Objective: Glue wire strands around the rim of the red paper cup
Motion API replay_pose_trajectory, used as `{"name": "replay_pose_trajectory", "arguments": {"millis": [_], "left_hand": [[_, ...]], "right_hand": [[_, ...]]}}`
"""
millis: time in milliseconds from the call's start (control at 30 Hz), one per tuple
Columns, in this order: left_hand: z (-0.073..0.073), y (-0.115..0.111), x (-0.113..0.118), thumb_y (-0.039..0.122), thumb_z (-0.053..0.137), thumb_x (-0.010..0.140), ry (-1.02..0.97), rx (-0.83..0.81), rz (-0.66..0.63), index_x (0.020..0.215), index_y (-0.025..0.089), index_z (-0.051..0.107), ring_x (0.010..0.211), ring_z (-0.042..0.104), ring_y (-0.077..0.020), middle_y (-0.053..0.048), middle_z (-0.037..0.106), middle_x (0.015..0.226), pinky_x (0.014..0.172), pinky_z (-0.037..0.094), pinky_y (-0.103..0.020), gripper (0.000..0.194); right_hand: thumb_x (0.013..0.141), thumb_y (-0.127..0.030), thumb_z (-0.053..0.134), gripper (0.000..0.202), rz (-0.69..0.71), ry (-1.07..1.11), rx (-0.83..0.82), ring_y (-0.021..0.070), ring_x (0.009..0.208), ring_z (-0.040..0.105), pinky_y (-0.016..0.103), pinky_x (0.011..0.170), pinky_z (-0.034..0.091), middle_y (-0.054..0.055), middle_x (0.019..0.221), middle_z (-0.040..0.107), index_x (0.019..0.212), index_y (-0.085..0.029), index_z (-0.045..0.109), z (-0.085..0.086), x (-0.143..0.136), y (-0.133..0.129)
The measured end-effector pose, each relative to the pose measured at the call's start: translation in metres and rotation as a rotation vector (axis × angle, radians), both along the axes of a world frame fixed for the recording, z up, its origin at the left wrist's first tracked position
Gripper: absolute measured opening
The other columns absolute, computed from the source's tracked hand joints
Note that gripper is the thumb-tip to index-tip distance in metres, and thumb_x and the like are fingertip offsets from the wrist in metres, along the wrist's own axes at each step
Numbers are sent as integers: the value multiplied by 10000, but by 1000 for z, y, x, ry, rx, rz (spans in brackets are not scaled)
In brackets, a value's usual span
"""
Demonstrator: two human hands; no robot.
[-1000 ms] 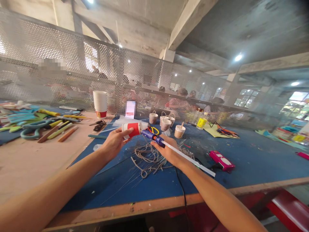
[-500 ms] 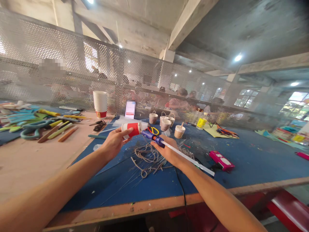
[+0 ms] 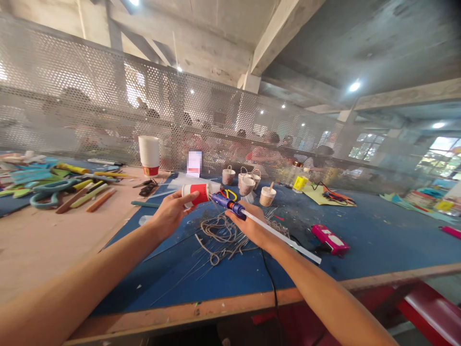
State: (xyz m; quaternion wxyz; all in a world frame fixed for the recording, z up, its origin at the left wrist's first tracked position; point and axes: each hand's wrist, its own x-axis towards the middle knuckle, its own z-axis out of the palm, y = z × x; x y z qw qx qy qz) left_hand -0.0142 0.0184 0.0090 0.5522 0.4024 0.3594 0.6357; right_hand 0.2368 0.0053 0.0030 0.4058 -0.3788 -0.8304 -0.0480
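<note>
My left hand (image 3: 172,210) is closed round a red and white paper cup (image 3: 201,193), which lies on its side in the air. My right hand (image 3: 248,218) grips a blue hot glue gun (image 3: 230,205), its nozzle at the cup's right end; whether the tip touches the cup I cannot tell. A long clear glue stick (image 3: 284,238) sticks out of the gun's back over my right forearm. Below the hands lie loops of grey-brown cord (image 3: 219,229) and thin wires. Yellow-handled scissors (image 3: 229,194) show just behind the gun.
Several small wrapped cups (image 3: 247,184) stand behind my hands, one holding a stick (image 3: 268,196). A stack of paper cups (image 3: 149,154) and a phone (image 3: 194,163) are by the mesh screen. A pink box (image 3: 330,239) sits right; teal scissors (image 3: 50,192) lie left. A black cable (image 3: 270,278) crosses the table edge.
The cup has turned slightly in my left hand, its red print shifting a little. The glue gun stays almost in the same place at its end.
</note>
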Motion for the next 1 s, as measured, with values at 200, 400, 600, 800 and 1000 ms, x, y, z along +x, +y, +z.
{"name": "replay_pose_trajectory", "arguments": {"millis": [200,400,600,800,1000], "left_hand": [[-1,-1,0,261,942,580,12,11,-21,872,162,806,902,692,-212,-87,811,947,832,513,-318,337],[-4,1,0,246,938,569,32,38,-37,837,163,805,910,699,-232,-97,814,944,832,515,-333,310],[-5,1,-1,265,936,574,51,44,-34,870,169,818,920,692,-242,-105,810,954,828,522,-337,333],[-4,0,0,289,954,549,72,53,-27,856,168,818,927,696,-258,-114,809,949,813,523,-346,356],[-4,-1,1,282,940,569,84,60,-32,850,179,819,908,697,-252,-106,810,931,818,518,-346,323]], "right_hand": [[982,-458,626,273,-26,6,1,184,694,664,268,622,439,43,807,731,861,-213,631,4,-1,-4],[981,-461,623,279,-31,22,-16,179,670,652,266,593,428,43,791,727,860,-210,631,4,0,-4],[981,-456,624,273,-19,38,-16,178,662,645,267,597,426,37,781,719,867,-208,632,5,0,-5],[983,-452,621,276,-30,37,-10,181,671,646,267,599,435,41,781,719,854,-209,634,5,0,-4],[991,-451,608,281,-22,45,-11,184,683,642,275,614,436,40,781,713,847,-211,635,4,1,-3]]}}
